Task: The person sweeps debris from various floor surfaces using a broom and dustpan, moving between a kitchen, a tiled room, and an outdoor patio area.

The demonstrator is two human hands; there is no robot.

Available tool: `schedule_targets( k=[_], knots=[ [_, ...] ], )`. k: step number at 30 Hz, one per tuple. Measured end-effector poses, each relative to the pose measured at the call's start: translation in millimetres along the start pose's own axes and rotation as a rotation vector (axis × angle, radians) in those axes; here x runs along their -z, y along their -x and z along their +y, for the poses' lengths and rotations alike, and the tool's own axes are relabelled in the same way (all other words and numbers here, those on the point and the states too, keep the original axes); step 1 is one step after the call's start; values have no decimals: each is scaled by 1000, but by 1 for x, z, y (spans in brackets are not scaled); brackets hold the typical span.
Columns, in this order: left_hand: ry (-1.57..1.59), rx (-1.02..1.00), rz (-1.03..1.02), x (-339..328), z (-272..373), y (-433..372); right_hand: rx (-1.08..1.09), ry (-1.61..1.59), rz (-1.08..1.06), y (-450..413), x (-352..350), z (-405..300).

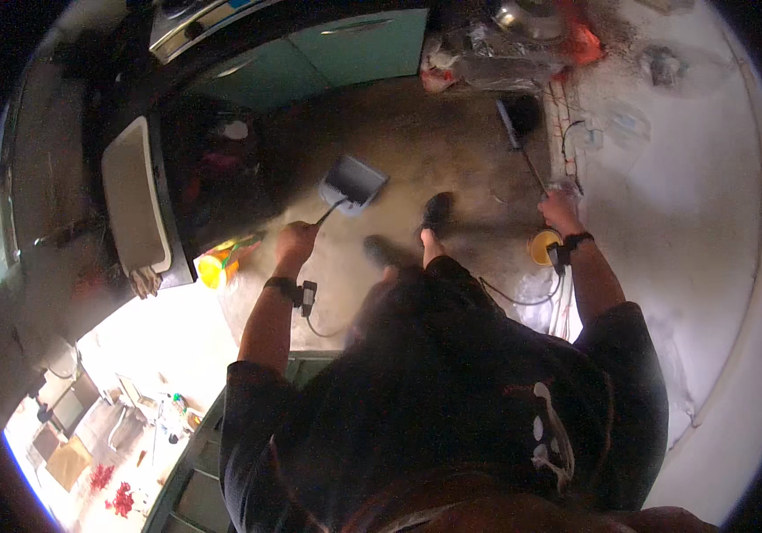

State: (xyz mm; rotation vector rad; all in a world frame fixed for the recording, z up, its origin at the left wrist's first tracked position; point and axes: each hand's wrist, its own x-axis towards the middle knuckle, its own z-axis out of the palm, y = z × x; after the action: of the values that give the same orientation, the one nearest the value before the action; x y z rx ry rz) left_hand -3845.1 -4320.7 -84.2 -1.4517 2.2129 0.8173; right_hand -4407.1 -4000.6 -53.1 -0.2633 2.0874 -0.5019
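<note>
My left hand (pixel 295 243) grips the thin dark handle of a dustpan (pixel 366 178). The pan, grey with a pale rim, rests on or just over the brown floor (pixel 434 133), its inside in shadow. On the other side, my right hand (pixel 561 212) is closed around the stick of a broom (pixel 509 125). The broom's head, with a grey bar and dark bristles, lies farther ahead near the foot of the wall. Both wrists wear dark straps with small devices and cables. Between the two tools is my dark shoe (pixel 437 210); any sweepings are too dim to tell.
Teal cabinet doors (pixel 361 53) border the floor ahead. Plastic-wrapped goods (pixel 501 70) and a metal pot (pixel 529 20) stand at upper right. A yellow container (pixel 545 248) is below my right hand, an orange-yellow one (pixel 217 269) at left. The white wall (pixel 674 220) runs along the right.
</note>
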Motion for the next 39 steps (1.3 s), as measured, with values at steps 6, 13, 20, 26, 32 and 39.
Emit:
schedule_targets(
  k=[6,13,20,26,32,39],
  knots=[
    [-33,-99,58,-7,-21,3,130,349,-145,-27,-71,-6],
    [138,57,27,3,-19,53,687,783,-101,37,-86,-44],
    [464,15,172,-27,-93,143,336,1112,-160,44,-142,-149],
    [812,337,147,-23,-137,214,269,737,-275,62,-154,-141],
    [1008,720,158,-12,-138,260,193,758,-183,59,-205,-185],
    [942,748,230,-49,-192,296,430,997,-179,-45,-308,-232]
  ],
)
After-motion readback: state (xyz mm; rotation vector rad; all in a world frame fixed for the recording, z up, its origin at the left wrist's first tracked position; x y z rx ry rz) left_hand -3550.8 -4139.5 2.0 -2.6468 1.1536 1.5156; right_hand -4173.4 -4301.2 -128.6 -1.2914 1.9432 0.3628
